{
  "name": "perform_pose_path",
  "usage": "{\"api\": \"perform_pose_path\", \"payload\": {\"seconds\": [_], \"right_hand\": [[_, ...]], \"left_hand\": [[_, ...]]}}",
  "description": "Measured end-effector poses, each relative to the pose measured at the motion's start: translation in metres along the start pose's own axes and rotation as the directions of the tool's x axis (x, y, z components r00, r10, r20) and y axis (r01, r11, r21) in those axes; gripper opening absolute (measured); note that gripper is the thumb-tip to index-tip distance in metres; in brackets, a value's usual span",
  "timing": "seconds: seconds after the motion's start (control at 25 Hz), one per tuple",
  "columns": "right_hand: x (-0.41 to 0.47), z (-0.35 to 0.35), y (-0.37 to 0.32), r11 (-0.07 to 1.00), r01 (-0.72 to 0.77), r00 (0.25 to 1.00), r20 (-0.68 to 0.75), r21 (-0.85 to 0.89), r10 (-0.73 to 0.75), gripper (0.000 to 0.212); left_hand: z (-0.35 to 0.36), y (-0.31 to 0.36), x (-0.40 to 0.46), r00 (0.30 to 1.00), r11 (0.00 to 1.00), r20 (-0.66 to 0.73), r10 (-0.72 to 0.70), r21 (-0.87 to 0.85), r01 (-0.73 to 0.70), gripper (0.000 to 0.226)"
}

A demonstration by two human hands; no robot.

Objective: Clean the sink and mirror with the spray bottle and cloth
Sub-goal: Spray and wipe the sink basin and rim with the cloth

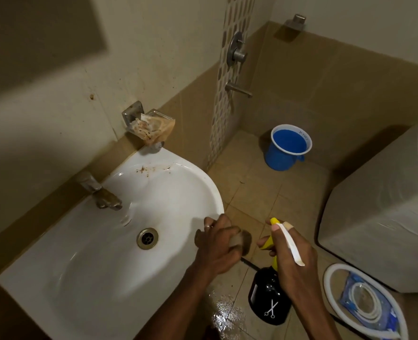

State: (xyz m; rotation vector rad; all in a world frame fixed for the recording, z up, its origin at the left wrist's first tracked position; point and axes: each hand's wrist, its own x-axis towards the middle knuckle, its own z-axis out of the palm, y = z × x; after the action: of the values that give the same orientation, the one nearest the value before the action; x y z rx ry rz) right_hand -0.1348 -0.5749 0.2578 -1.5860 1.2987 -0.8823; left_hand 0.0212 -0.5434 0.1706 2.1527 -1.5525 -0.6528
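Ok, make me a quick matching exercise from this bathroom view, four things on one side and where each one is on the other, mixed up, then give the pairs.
Things:
1. spray bottle
2. cloth
3. blue bucket
4. brown stains

Places:
A. on the floor below the wall taps
B. in the right hand
C. on the sink rim near the back wall
D. in the left hand, at the sink's front edge

Pairs: 1-B, 2-D, 3-A, 4-C
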Motion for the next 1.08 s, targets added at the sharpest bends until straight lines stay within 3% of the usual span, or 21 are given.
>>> {"api": "perform_pose_path", "payload": {"seconds": [0.24,0.36,0.44,0.6,0.64,0.72,0.8,0.88,0.92,1.0,1.08], "right_hand": [[-0.008,-0.023,0.004,0.999,-0.013,0.999,-0.04,-0.031,0.011,0.029],[-0.014,-0.029,0.005,1.0,-0.018,0.999,-0.036,-0.021,0.017,0.038],[-0.018,-0.031,0.005,1.0,-0.013,1.0,-0.021,-0.012,0.013,0.035],[-0.025,-0.032,0.003,1.0,-0.006,1.0,0.0,0.016,0.006,0.037],[-0.025,-0.031,0.003,1.0,-0.005,1.0,0.007,0.022,0.005,0.039],[-0.026,-0.025,0.003,1.0,0.008,0.999,0.031,0.03,-0.009,0.038],[-0.029,-0.014,0.0,0.999,0.02,0.997,0.069,0.046,-0.023,0.035],[-0.031,0.0,-0.007,0.998,0.027,0.993,0.116,0.062,-0.034,0.033],[-0.032,0.008,-0.012,0.997,0.034,0.989,0.138,0.069,-0.043,0.034],[-0.031,0.025,-0.018,0.997,0.044,0.981,0.185,0.069,-0.056,0.036],[-0.03,0.041,-0.022,0.997,0.044,0.97,0.235,0.063,-0.058,0.033]], "left_hand": [[0.001,0.013,-0.081,0.991,0.974,0.124,0.049,0.212,-0.075,0.038],[-0.001,0.008,-0.118,0.947,0.944,0.32,0.0,0.314,-0.106,0.038],[-0.007,0.009,-0.131,0.924,0.913,0.38,-0.05,0.392,-0.112,0.045],[-0.02,0.0,-0.167,0.881,0.889,0.366,-0.301,0.442,0.12,0.059],[-0.03,-0.003,-0.17,0.884,0.916,0.327,-0.334,0.333,0.223,0.055],[-0.056,-0.012,-0.17,0.867,0.879,0.252,-0.43,-0.104,0.466,0.032],[-0.084,-0.028,-0.155,0.788,0.666,0.244,-0.565,-0.428,0.611,0.016],[-0.098,-0.049,-0.14,0.728,0.358,0.177,-0.662,-0.779,0.515,0.017],[-0.102,-0.059,-0.131,0.68,0.258,0.105,-0.726,-0.875,0.411,0.017],[-0.096,-0.083,-0.114,0.589,0.289,-0.06,-0.806,-0.908,0.303,0.013],[-0.071,-0.104,-0.083,0.514,0.385,-0.17,-0.841,-0.856,0.346,0.013]]}}
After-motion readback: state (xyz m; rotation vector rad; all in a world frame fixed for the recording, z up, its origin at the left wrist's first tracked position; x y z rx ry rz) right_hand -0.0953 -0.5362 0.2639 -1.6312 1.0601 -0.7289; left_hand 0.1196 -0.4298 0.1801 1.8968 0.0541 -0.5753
